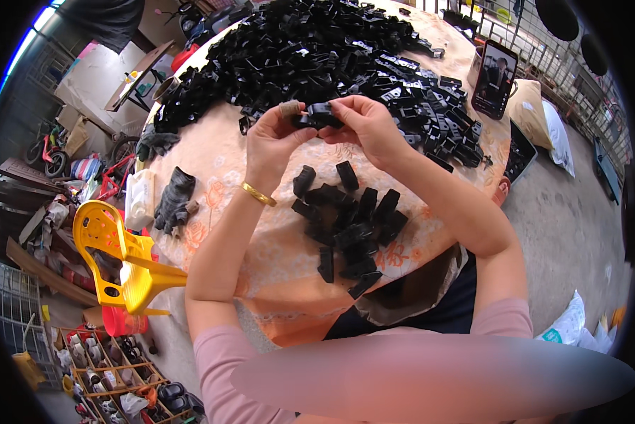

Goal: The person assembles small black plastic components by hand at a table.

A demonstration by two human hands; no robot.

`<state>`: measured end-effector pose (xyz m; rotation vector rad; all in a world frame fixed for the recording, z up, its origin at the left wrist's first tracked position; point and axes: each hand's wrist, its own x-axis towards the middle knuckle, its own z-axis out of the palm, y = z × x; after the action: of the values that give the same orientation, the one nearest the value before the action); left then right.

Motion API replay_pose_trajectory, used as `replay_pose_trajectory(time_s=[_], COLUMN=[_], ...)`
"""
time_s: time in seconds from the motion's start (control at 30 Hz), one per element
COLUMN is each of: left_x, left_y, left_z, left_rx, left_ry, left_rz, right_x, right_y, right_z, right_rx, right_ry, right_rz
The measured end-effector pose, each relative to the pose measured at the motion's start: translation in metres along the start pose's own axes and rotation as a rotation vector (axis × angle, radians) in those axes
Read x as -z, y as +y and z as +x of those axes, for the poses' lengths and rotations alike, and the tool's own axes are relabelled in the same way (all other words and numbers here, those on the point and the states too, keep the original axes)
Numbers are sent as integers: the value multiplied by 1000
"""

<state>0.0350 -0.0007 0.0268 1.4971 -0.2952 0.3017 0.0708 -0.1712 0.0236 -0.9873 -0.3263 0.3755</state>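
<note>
Between my two hands, raised over the middle of the table, is a small black plastic part (321, 112). My left hand (276, 141), with a tan wrap on one finger and a gold bangle at the wrist, grips it from the left. Thumb and fingers of my right hand (371, 128) pinch its right end. Below my hands a loose pile of similar black parts (353, 230) lies on the flowered orange tablecloth (215, 141). Past my hands spreads a large heap of black parts (303, 60), reaching toward the far edge.
A phone (495, 81) stands upright at the right edge. Dark gloves (176, 200) and a white packet (140, 198) lie at the left. An open brown bag (430, 297) hangs at the near edge by my lap. A yellow chair (137, 275) and shoe rack (112, 374) stand left.
</note>
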Motion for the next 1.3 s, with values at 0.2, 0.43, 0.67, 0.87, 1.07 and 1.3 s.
replay_pose_trajectory(time_s=[0.2,0.43,0.67,0.87,1.07,1.3], left_x=[-5,-12,-19,-6,-7,3], left_y=[0,8,9,8,15,13], left_z=[-2,-7,-11,-5,-3,0], left_rx=[5,-42,14,200,110,298], left_ry=[14,33,28,40,-32,-484], left_rz=[78,79,-32,-312,-239,132], right_x=[0,-7,-2,2,13,54], right_y=[8,6,12,-6,-18,-32], right_z=[1,-7,-4,4,6,32], right_rx=[76,278,356,-197,27,609], right_ry=[-8,25,57,-160,-248,95], right_rz=[-201,-377,-585,-432,-602,-1143])
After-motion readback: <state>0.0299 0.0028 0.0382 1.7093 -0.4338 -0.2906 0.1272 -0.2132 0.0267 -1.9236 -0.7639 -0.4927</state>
